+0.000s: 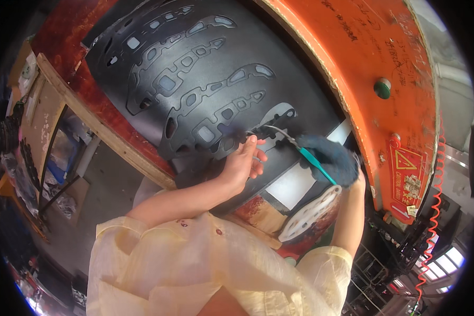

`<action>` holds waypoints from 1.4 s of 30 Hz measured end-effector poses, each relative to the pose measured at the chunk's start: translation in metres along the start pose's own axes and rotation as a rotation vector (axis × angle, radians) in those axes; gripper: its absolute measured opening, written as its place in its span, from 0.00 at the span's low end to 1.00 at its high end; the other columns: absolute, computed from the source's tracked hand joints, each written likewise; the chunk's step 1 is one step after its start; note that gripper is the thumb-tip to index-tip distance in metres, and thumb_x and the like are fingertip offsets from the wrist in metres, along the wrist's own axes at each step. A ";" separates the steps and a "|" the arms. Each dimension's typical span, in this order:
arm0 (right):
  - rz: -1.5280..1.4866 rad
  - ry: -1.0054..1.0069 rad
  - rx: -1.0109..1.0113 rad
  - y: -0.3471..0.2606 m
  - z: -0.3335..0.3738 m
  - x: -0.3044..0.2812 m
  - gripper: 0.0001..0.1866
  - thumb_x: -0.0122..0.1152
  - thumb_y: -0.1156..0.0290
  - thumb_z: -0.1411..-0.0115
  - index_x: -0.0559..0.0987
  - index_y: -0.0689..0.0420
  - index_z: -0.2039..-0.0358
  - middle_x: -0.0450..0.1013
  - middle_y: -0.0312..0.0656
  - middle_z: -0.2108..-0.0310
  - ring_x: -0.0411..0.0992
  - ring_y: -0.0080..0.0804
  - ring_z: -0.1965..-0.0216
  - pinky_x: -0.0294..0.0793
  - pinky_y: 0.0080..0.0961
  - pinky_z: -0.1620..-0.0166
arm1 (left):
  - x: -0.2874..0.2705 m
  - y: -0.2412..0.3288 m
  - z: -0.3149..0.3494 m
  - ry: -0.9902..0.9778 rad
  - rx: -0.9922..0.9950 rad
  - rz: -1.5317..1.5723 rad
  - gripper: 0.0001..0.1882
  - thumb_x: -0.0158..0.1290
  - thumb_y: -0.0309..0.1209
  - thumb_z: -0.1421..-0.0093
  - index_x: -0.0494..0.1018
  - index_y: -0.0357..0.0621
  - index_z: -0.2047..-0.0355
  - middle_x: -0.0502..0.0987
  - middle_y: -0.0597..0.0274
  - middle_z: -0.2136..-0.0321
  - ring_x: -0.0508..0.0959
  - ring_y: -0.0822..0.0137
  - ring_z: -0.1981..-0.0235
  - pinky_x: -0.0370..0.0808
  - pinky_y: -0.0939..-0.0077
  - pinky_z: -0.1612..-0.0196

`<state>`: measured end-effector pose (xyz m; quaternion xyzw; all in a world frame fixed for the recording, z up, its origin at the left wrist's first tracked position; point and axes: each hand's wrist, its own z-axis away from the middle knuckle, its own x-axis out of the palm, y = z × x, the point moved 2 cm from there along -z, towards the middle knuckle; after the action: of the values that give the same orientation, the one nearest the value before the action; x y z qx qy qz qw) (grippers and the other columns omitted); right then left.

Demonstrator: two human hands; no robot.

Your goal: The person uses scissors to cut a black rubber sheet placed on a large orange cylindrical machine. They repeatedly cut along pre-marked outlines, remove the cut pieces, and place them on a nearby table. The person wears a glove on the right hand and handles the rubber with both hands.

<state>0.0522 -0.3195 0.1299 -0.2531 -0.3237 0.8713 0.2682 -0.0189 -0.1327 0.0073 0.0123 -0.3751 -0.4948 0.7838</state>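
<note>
Two hands work at the black cut-out sheet (195, 79): left hand (243, 160) fingers pinch its lower edge, gloved right hand (332, 158) grips a teal-handled tool (305, 152) (tip touching). Right, a red triangular warning sign (405, 160) on the orange machine (363, 63).

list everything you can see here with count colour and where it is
black sheet with cut-out shapes: 1, black, upper centre, on the machine bed
orange machine housing: 1, orange, upper right
green round button: 1, green, on the housing
red coiled cable: 1, red, right edge
white perforated cut piece: 1, white, lower centre-right
teal-handled hook tool: 1, teal and metal, in right hand
wooden frame edge: 1, tan, left
left hand: bare, pinching the sheet
right hand: in dark blue fuzzy glove, gripping the tool
</note>
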 end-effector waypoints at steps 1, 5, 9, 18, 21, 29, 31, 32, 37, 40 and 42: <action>0.107 -0.048 0.006 -0.004 -0.008 -0.004 0.21 0.58 0.70 0.44 0.72 0.53 0.49 0.73 0.35 0.69 0.68 0.18 0.74 0.70 0.18 0.72 | 0.000 0.000 -0.001 -0.008 -0.008 0.008 0.25 0.38 0.51 0.34 0.65 0.41 0.52 0.69 0.65 0.73 0.67 0.77 0.83 0.62 0.84 0.82; 0.052 -0.177 0.149 0.000 -0.044 -0.017 0.18 0.54 0.65 0.41 0.74 0.52 0.50 0.74 0.34 0.68 0.68 0.18 0.75 0.70 0.19 0.72 | -0.002 0.000 -0.003 -0.050 -0.042 0.016 0.25 0.36 0.51 0.34 0.65 0.42 0.51 0.69 0.65 0.75 0.68 0.77 0.82 0.62 0.84 0.81; -0.052 -0.313 0.250 0.012 -0.063 -0.023 0.22 0.57 0.67 0.43 0.72 0.53 0.47 0.73 0.33 0.72 0.67 0.17 0.77 0.67 0.14 0.75 | -0.003 0.001 -0.001 -0.091 -0.048 0.016 0.26 0.35 0.52 0.33 0.64 0.42 0.49 0.69 0.66 0.75 0.67 0.77 0.81 0.62 0.84 0.80; -0.071 -0.432 0.253 0.016 -0.091 -0.024 0.21 0.57 0.69 0.45 0.74 0.55 0.49 0.74 0.36 0.67 0.70 0.19 0.75 0.70 0.14 0.77 | -0.006 0.009 0.002 -0.169 -0.111 0.027 0.28 0.34 0.53 0.34 0.63 0.44 0.47 0.68 0.68 0.74 0.66 0.79 0.79 0.62 0.84 0.78; -0.188 -0.475 0.274 0.021 -0.097 -0.019 0.21 0.58 0.70 0.46 0.74 0.56 0.50 0.73 0.37 0.66 0.70 0.20 0.75 0.69 0.13 0.77 | -0.014 0.009 0.009 -0.120 -0.191 0.126 0.28 0.35 0.53 0.34 0.61 0.45 0.44 0.67 0.70 0.74 0.64 0.79 0.80 0.60 0.83 0.78; -0.195 -0.481 0.210 0.025 -0.091 -0.017 0.23 0.59 0.68 0.47 0.73 0.57 0.50 0.70 0.35 0.69 0.67 0.18 0.75 0.64 0.14 0.78 | -0.015 0.008 0.015 -0.042 -0.152 0.111 0.25 0.39 0.50 0.34 0.61 0.48 0.44 0.66 0.70 0.72 0.62 0.79 0.81 0.57 0.85 0.80; -0.136 -0.475 0.250 0.025 -0.088 -0.023 0.23 0.60 0.69 0.48 0.73 0.59 0.50 0.71 0.39 0.65 0.69 0.21 0.73 0.68 0.15 0.76 | -0.015 0.009 0.016 -0.029 -0.130 0.120 0.23 0.40 0.49 0.34 0.63 0.50 0.45 0.67 0.69 0.72 0.63 0.79 0.81 0.57 0.85 0.80; -0.106 -0.470 0.269 0.025 -0.087 -0.026 0.24 0.60 0.69 0.49 0.73 0.60 0.50 0.71 0.39 0.65 0.69 0.21 0.72 0.68 0.15 0.76 | -0.015 0.008 0.017 -0.021 -0.111 0.133 0.22 0.40 0.48 0.34 0.64 0.51 0.46 0.67 0.69 0.72 0.63 0.79 0.81 0.57 0.85 0.80; -0.114 -0.465 0.116 0.028 -0.085 -0.029 0.23 0.60 0.68 0.47 0.73 0.59 0.50 0.71 0.38 0.66 0.68 0.20 0.73 0.68 0.15 0.75 | -0.016 0.004 0.014 -0.031 -0.080 0.191 0.18 0.41 0.47 0.34 0.66 0.52 0.50 0.66 0.70 0.76 0.63 0.79 0.82 0.57 0.85 0.80; -0.208 -0.465 0.186 0.032 -0.090 -0.024 0.21 0.59 0.68 0.47 0.74 0.57 0.51 0.71 0.35 0.69 0.67 0.19 0.74 0.65 0.15 0.76 | -0.017 0.003 0.012 -0.047 -0.096 0.173 0.18 0.40 0.47 0.34 0.66 0.52 0.52 0.65 0.70 0.79 0.62 0.78 0.82 0.58 0.84 0.80; -0.215 -0.443 0.353 0.035 -0.093 -0.020 0.18 0.54 0.67 0.43 0.74 0.54 0.51 0.69 0.30 0.73 0.64 0.16 0.77 0.59 0.13 0.79 | -0.018 0.002 0.012 -0.029 -0.130 0.133 0.18 0.40 0.47 0.33 0.67 0.51 0.53 0.65 0.70 0.81 0.62 0.78 0.82 0.58 0.84 0.80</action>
<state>0.1136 -0.3148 0.0494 0.0294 -0.2430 0.9148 0.3214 -0.0284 -0.1135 0.0060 -0.0705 -0.3533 -0.4653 0.8085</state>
